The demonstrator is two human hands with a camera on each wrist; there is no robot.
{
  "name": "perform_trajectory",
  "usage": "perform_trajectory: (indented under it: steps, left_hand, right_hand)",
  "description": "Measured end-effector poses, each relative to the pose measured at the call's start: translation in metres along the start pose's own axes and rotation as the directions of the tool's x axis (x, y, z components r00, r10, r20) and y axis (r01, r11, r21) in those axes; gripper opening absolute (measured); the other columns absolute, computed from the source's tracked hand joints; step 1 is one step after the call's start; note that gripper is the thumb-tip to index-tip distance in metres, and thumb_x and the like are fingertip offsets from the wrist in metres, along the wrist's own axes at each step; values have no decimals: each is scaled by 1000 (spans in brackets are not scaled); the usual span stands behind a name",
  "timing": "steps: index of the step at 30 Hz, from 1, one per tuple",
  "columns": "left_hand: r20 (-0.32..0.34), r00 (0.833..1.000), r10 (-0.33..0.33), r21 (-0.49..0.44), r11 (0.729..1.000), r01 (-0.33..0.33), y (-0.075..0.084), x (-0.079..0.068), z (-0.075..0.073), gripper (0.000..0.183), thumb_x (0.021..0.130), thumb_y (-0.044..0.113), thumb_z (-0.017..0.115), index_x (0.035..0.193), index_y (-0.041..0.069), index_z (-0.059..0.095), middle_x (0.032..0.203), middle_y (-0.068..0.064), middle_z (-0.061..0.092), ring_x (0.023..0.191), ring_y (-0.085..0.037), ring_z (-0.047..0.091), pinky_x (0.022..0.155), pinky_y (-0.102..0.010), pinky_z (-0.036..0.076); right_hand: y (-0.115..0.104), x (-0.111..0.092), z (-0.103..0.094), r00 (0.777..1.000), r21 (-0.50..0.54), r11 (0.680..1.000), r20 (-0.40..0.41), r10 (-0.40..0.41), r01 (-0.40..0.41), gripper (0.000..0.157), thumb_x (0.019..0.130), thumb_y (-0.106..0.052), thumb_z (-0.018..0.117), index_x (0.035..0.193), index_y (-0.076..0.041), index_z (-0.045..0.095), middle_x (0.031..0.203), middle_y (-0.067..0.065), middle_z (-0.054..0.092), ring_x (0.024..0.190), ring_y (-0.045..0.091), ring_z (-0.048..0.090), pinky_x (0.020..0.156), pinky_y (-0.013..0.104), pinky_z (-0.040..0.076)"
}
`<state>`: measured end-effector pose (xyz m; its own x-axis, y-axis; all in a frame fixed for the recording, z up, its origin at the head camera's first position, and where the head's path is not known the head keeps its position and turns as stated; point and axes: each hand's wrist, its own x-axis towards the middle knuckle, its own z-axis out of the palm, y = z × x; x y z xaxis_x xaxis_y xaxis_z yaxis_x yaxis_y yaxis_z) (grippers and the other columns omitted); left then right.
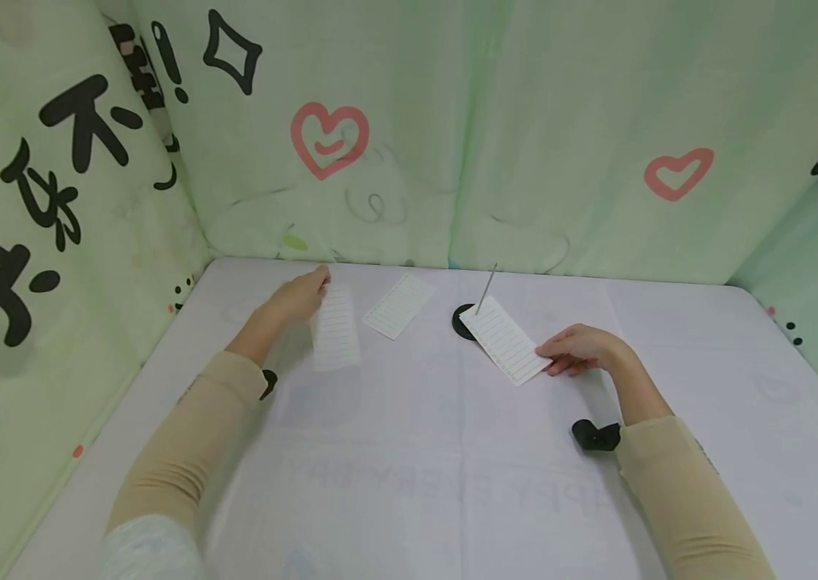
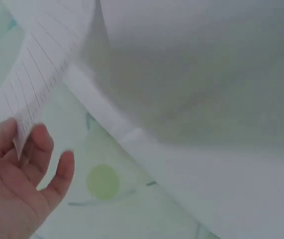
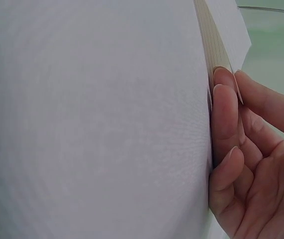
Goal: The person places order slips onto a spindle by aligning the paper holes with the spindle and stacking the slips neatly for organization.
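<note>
My left hand (image 1: 300,296) pinches the far end of a lined white paper slip (image 1: 336,330); in the left wrist view the slip (image 2: 37,64) is between thumb and fingers, blurred and bent. My right hand (image 1: 586,346) holds the near corner of another lined slip (image 1: 506,346), thumb above and fingers below (image 3: 226,109). That slip's far end lies over a black round base (image 1: 460,324). A thin metal spike (image 1: 487,286) stands up there and seems to pass through the slip near its far edge.
A third lined slip (image 1: 399,306) lies on the white-covered table (image 1: 409,483) between the hands. Pale green curtains (image 1: 561,121) with printed hearts and characters hang behind and at both sides. Black wrist devices (image 1: 595,436) are worn on both arms.
</note>
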<state>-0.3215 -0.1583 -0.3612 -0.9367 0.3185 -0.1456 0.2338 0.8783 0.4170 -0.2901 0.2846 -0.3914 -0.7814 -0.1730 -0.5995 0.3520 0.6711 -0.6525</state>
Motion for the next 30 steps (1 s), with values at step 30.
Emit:
perform_trajectory:
  steps: [30]
  left_hand:
    - [58,998,40,-706,708,12,93,36,0,23,91,16,57,109,2,56,96,-9,61,88,-27,59,83,-36,48]
  right_hand:
    - [-6,-7,1,1000,-90,996,-21,-17,15,33,89,-26,59,106,2,62,72,-1,66,65,11,60,62,26,46]
